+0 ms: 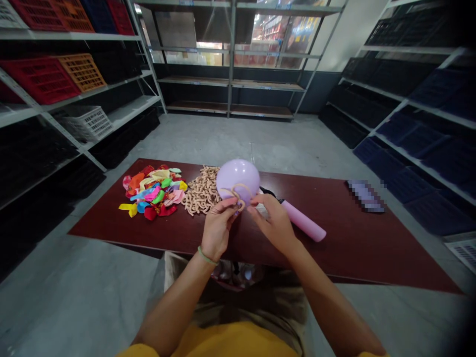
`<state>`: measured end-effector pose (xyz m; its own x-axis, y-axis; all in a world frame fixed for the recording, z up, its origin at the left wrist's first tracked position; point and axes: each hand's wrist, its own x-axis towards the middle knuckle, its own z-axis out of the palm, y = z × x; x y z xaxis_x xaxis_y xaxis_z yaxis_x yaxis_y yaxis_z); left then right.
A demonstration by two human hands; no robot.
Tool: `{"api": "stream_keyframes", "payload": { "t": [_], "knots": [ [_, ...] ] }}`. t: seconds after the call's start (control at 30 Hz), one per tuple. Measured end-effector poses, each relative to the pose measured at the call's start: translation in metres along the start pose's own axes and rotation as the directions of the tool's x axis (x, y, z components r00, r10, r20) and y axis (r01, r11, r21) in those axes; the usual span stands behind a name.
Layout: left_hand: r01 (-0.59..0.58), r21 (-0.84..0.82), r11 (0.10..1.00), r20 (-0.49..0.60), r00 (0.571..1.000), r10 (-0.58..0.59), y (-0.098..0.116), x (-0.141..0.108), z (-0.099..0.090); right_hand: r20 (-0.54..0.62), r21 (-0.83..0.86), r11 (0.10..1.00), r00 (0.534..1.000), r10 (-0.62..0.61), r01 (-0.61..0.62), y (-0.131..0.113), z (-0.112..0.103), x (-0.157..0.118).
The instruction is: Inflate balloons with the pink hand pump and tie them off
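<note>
A blown-up lilac balloon (237,174) stands upright over the dark red table. My left hand (218,223) is closed in a pinch at the balloon's bottom end, where its neck is mostly hidden by my fingers. A tan cord (241,204), looped and curling, lies against the balloon's lower front, by my left fingertips. My right hand (273,218) is just right of the cord, thumb and index finger apart; I see nothing between them. Behind my left hand lies a heap of similar tan curly pieces (203,193).
On the table (357,243), a pile of uninflated coloured balloons (154,191) lies left. A pink cylinder with a dark end (305,220) lies right of my hand. A pixelated flat object (365,196) is farther right. Shelves with crates (84,72) line the room.
</note>
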<state>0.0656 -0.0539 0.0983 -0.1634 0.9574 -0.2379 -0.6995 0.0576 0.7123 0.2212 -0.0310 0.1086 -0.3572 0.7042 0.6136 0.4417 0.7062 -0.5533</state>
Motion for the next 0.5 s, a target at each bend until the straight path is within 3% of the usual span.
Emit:
{"api": "stream_keyframes", "payload": {
  "t": [0.13,0.27,0.4,0.5],
  "knots": [
    [-0.153,0.106,0.982,0.014,0.988,0.153,-0.009,-0.004,-0.002,0.027,-0.062,0.988,0.99,0.141,-0.14,-0.005,0.015,0.006],
    [-0.192,0.195,0.962,0.04,0.981,0.188,-0.016,-0.002,-0.011,0.038,0.09,0.954,0.958,0.284,-0.287,0.0,0.026,0.005],
    [-0.16,0.257,0.953,0.049,0.987,0.152,-0.017,0.002,-0.022,0.036,0.331,0.842,0.897,0.44,-0.426,0.007,0.027,0.0],
    [-0.082,0.329,0.941,0.074,0.995,0.06,-0.014,0.004,-0.026,0.041,0.29,0.859,0.902,0.43,-0.422,0.007,0.017,0.003]
  ]
}}
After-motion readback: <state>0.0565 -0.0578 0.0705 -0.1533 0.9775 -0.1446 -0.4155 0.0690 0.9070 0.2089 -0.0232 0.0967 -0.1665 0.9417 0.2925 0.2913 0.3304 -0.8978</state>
